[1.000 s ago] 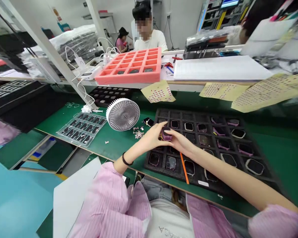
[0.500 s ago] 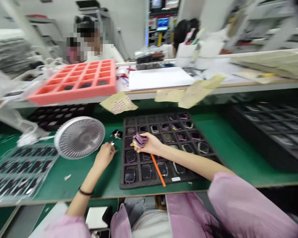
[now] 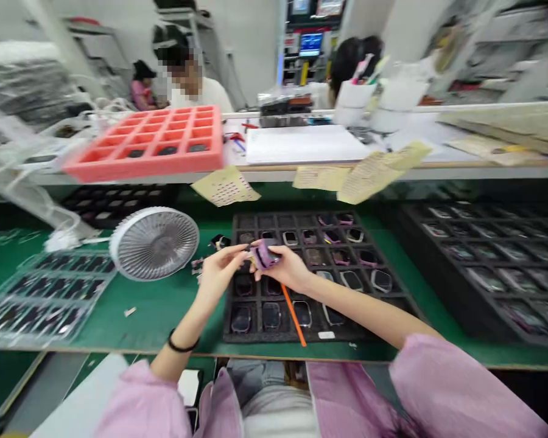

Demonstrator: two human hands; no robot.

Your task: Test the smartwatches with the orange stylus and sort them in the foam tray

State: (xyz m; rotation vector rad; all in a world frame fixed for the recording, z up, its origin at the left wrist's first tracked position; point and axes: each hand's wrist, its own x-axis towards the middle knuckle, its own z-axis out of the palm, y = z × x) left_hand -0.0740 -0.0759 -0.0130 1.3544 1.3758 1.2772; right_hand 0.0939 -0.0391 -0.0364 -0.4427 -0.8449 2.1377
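1. A small purple case (image 3: pixel 265 254), watch-like with rounded corners and a dark band across it, is held up above the left part of a black tray. Its surface looks smooth and slightly shiny.
2. The right hand (image 3: pixel 292 267) has its fingers curled closed around the case, gripping it from the right.
3. The left hand (image 3: pixel 221 267) has thumb and fingertips drawn nearly together at the case's left edge. Whether they pinch a part is too small to tell.
4. The step in hand appears to be close fingertip work on the case. The next move seems to call for a steady right hand and a light, exact left.
5. Below, the black tray (image 3: pixel 256 336) looks matte and foam-like, its square pockets holding rounded frames, some purple, some pale. A slim, straight orange stick (image 3: pixel 293 315) lies across its near edge.
6. To the left, on the smooth green counter (image 3: pixel 155 316), are scattered small bits (image 3: pixel 197 264), a round white fan (image 3: pixel 158 243) with fine ribs, and a clear plastic tray (image 3: pixel 41 298) of dark pieces.
7. Beyond, a shelf (image 3: pixel 274 173) carries a coral, soft-looking gridded tray (image 3: pixel 164 167).
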